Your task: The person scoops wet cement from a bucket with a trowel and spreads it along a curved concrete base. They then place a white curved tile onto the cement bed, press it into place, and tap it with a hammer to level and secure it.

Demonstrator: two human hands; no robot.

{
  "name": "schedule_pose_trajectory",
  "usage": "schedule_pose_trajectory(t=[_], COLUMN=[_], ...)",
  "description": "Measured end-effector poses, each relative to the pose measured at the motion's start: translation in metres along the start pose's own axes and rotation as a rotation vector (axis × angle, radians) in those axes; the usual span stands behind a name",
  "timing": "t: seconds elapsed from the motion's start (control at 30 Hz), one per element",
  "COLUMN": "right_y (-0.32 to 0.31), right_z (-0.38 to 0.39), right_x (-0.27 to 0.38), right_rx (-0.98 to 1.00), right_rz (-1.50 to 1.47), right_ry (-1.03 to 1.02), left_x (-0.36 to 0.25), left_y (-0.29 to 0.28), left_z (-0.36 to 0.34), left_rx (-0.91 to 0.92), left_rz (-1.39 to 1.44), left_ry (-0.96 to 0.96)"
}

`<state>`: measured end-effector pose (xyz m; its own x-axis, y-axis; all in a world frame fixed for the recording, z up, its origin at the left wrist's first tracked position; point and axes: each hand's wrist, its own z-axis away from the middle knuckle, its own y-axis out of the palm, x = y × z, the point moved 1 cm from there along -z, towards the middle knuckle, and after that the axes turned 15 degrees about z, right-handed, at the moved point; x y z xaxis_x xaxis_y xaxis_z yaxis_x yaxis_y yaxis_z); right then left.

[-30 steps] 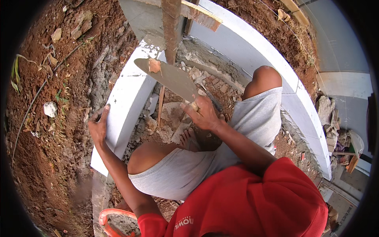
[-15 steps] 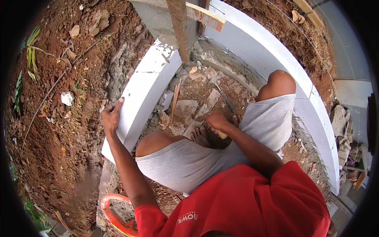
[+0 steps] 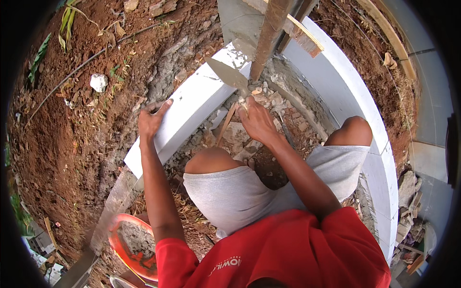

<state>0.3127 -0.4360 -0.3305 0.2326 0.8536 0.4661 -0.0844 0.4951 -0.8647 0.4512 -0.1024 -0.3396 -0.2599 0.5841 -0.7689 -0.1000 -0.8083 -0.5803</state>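
My right hand (image 3: 258, 120) is closed round the handle of a pointing trowel (image 3: 226, 73). Its pointed grey blade reaches over the top of a long white block (image 3: 185, 113) near the wooden post. With the thumb on the block's top face and the fingers over its outer side, my left hand (image 3: 152, 120) grips the block's edge. The block's far end is smeared with grey mortar. Beneath my right hand lie broken rubble and a thin wood strip (image 3: 226, 125).
A brown wooden post (image 3: 270, 41) rises at the far corner. Along the right runs another white block wall (image 3: 345, 81). Red soil (image 3: 62, 158) banks up on the left. An orange bucket (image 3: 115, 240) with grey mortar stands lower left. A dark bar-like tool (image 3: 286, 132) lies in the rubble.
My right hand has risen from beside my feet toward the block's far end, and the trowel blade now shows. The left hand still holds the block's edge. The view has shifted.
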Motion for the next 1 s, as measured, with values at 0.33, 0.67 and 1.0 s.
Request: schedule_pose_trajectory(t=[0.33, 0.67, 1.0], right_y=[-0.007, -0.005, -0.039], right_z=[-0.049, -0.086, -0.077], right_x=[0.004, -0.008, 0.03], right_rx=[0.058, -0.101, 0.013], right_rz=[0.061, 0.048, -0.193], right_ry=[0.081, 0.143, 0.263], left_x=[0.018, 0.003, 0.005], left_y=[-0.002, 0.0, -0.009], left_z=[-0.011, -0.002, 0.002], left_rx=[0.036, 0.027, 0.083], left_rz=[0.015, 0.0, 0.06], left_ry=[-0.015, -0.006, -0.069])
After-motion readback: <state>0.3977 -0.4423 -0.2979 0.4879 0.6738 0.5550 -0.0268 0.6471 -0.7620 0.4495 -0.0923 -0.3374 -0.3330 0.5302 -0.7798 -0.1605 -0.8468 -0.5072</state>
